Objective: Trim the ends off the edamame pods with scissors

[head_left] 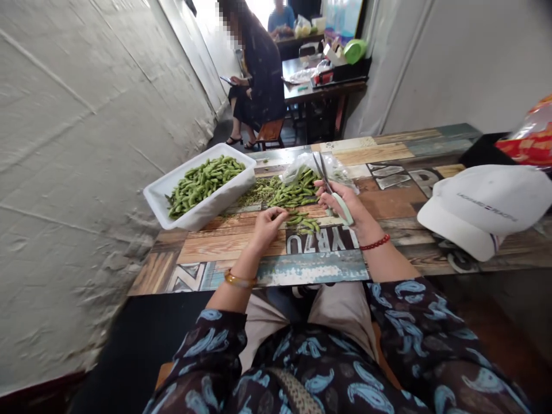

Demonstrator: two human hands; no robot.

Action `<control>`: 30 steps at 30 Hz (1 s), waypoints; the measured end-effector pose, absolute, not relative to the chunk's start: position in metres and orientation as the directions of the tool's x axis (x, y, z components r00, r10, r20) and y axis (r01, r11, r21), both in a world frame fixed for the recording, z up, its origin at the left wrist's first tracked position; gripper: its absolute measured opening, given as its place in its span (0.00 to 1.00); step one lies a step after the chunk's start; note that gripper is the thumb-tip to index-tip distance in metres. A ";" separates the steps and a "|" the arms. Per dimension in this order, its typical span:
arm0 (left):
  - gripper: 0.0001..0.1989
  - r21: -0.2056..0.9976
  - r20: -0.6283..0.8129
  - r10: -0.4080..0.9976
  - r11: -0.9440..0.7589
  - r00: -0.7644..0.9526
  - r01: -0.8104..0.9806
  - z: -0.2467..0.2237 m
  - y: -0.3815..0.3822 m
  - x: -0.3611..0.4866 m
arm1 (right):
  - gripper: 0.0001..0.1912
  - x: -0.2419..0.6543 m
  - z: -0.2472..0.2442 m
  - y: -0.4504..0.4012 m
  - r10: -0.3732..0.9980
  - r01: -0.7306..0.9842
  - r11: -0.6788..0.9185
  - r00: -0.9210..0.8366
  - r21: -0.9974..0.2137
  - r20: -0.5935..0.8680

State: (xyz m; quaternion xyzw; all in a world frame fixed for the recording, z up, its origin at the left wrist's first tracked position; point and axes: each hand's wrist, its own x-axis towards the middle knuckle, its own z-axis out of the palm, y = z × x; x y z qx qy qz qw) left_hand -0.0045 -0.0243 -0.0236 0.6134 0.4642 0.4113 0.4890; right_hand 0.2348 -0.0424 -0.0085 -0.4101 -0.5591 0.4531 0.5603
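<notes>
Scissors [326, 181] in right hand [351, 199], that grip closed round the pale green handle, 2 blades slightly parted and pointing up, away from the body. Left hand [267, 227]: thumb and forefinger pinched together, low over the bench [224, 247], just beside some loose pods [308, 223]; can't tell if a pod sits in that grip.

Main pod pile [297, 194] lies beyond the hands, against a clear plastic bag [338, 167]; more pods [207, 183] fill a white tub [224, 202] at left. Small green scraps [259, 192] lie between pile and tub.

For clean snipping, I'd say: hold 1 pod at a time by its middle, end sticking out, fingertips clear of the blades. Bring blades to the pod, cut close without nicking the shell. Keep scraps apart from trimmed pods. Blades near fingers look the main risk.
</notes>
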 end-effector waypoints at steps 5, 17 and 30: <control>0.04 0.686 0.221 0.913 -0.395 0.342 0.611 -0.030 -0.028 0.006 | 0.32 0.229 -0.013 -0.043 0.971 0.005 0.232 -0.059 -0.973 0.231; 0.03 0.498 0.213 0.881 -0.471 0.424 0.728 -0.035 -0.029 0.006 | 0.26 0.209 -0.015 -0.117 0.994 -0.287 0.106 0.065 -0.952 0.091; 0.19 0.910 -0.135 0.927 0.256 0.350 -0.328 -0.014 -0.076 -0.011 | 0.22 0.204 -0.037 -0.153 0.999 -0.171 0.040 -0.001 -0.984 0.041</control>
